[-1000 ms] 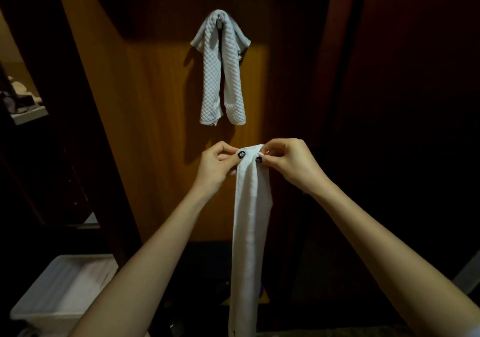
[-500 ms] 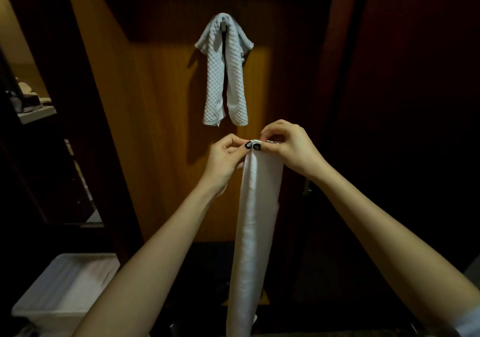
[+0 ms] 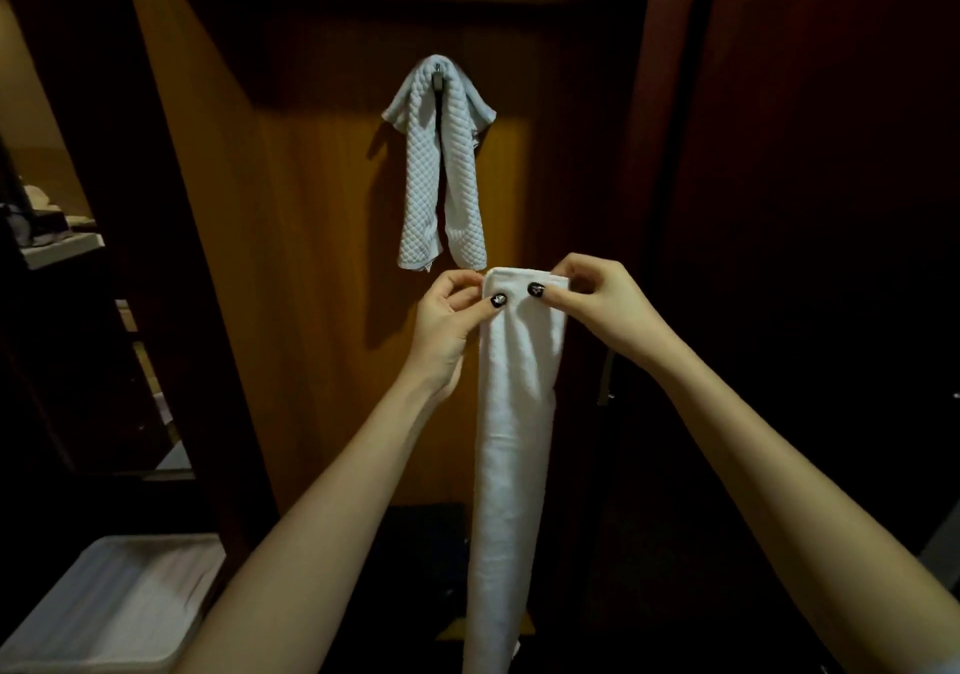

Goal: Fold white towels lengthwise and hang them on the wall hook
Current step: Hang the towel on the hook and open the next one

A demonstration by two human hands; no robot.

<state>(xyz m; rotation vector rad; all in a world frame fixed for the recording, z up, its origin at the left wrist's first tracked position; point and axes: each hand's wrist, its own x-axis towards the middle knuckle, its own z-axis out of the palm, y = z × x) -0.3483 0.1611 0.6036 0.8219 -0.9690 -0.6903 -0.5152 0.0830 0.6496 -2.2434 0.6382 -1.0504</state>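
A plain white towel, folded into a long narrow strip, hangs straight down in front of me. My left hand pinches its top left corner and my right hand pinches its top right corner, thumbs on the near side. Just above my hands, a quilted white towel is draped in two tails over the wall hook on the wooden panel. The lower end of the held towel runs out of view at the bottom.
A white plastic bin stands at the lower left. A dark shelf unit with folded items is on the left. Dark reddish panels fill the right side.
My hands have spread the top edge of the held towel wider and flatter, so both corners show. The view has tilted up, so the hanging towel sits lower in frame.
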